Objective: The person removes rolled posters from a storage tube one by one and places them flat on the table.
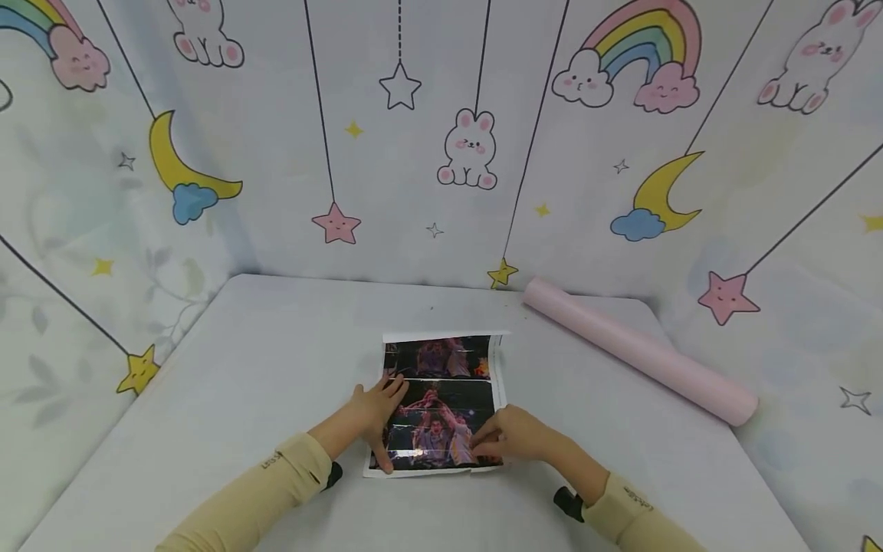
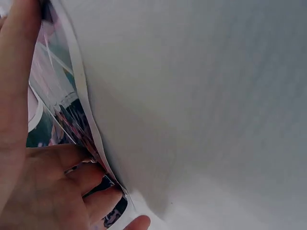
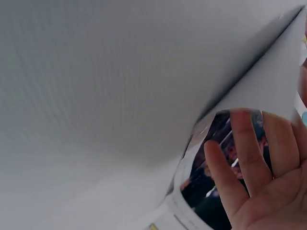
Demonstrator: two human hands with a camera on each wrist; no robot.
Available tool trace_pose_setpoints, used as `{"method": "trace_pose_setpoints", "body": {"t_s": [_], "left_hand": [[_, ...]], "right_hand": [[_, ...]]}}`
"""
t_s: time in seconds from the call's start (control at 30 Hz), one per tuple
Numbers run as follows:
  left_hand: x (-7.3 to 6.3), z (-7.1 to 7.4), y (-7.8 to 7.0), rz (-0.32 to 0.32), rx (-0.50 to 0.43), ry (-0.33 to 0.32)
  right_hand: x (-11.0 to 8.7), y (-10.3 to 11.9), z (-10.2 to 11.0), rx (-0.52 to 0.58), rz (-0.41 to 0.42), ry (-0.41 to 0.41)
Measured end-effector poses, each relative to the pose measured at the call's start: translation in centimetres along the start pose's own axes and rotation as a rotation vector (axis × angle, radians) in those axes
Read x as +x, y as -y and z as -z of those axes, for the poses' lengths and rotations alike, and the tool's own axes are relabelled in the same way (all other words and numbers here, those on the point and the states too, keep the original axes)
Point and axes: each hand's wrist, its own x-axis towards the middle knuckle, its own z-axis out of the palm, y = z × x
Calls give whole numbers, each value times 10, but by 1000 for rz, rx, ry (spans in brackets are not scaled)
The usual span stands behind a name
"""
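A glossy printed photo sheet with white borders lies on the white table, creased across in several places. Its picture shows people with raised arms against a dark background. My left hand rests spread over the sheet's left side, thumb at the lower left corner. At the lower right, my right hand pinches the sheet between thumb and index finger. In the right wrist view, the near edge rises into a white flap that hides those two fingertips, while the other fingers lie straight over the print.
A pink roll lies slantwise along the right side of the white table. Behind the table and at both sides hangs a white cloth backdrop printed with rabbits, moons and stars.
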Motion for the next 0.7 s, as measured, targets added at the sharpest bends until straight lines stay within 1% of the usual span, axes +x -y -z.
{"method": "trace_pose_setpoints", "body": {"t_s": [0.07,0.2,0.33,0.4,0.5,0.6,0.7], "left_hand": [[0,-3,0,-4,7,-10],[2,-7,-1,3,31,-29],[2,-10,-2,-4,76,-30],[1,-11,-3,-15,92,-29],[-2,-11,-5,-30,104,-26],[-4,-12,-7,-28,108,-26],[-4,-13,-8,-17,116,-20]], "right_hand": [[4,-7,4,17,-4,-1],[16,-23,14,-3,-8,-14],[30,-39,26,25,-29,-28],[36,-47,31,29,-53,-48],[43,-58,37,37,-111,-83],[48,-64,41,37,-171,-116],[53,-66,43,28,-192,-139]]}}
